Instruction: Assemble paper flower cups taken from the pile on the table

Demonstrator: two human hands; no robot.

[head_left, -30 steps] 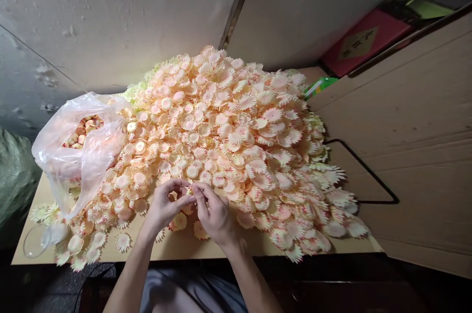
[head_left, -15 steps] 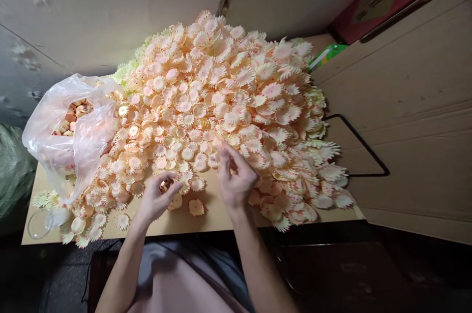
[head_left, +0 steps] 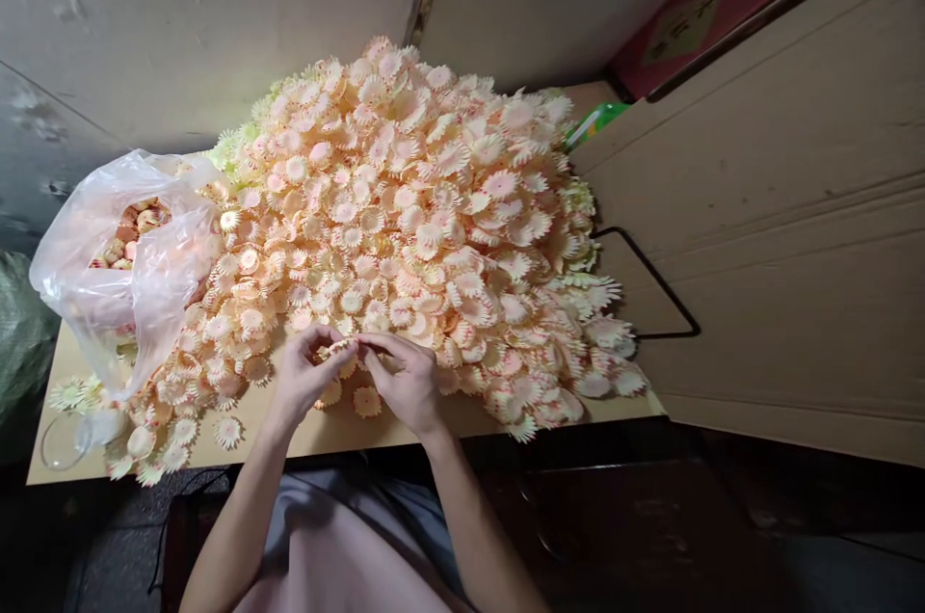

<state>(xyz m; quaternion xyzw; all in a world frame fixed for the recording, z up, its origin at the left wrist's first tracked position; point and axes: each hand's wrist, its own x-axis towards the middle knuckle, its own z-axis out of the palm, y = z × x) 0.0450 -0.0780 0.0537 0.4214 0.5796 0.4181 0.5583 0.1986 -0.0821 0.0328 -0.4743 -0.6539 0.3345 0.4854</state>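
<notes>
In front of the heap, my left hand [head_left: 300, 374] is closed on a small pale scalloped artificial flower piece [head_left: 336, 349], pinched between thumb and fingers. The fingertips of my right hand [head_left: 409, 386] meet at the right edge of that piece, thumb and forefinger pressed together. Whether a second small part is between them is hidden. A large heap of pink-and-cream artificial flower pieces [head_left: 405, 218] rises just beyond both hands. One loose flower piece [head_left: 367, 401] lies flat on the table [head_left: 250, 457] between my wrists.
At left stands an open clear plastic bag [head_left: 173, 266] with small reddish-cream pieces [head_left: 141, 223] inside. A round clear dish [head_left: 64, 441] sits at the front left corner. A cardboard sheet [head_left: 780, 285] and a black metal bracket [head_left: 657, 280] border the right side.
My right hand has moved left from the heap's front edge to meet my left hand at the flower piece. The view has shifted slightly to the right.
</notes>
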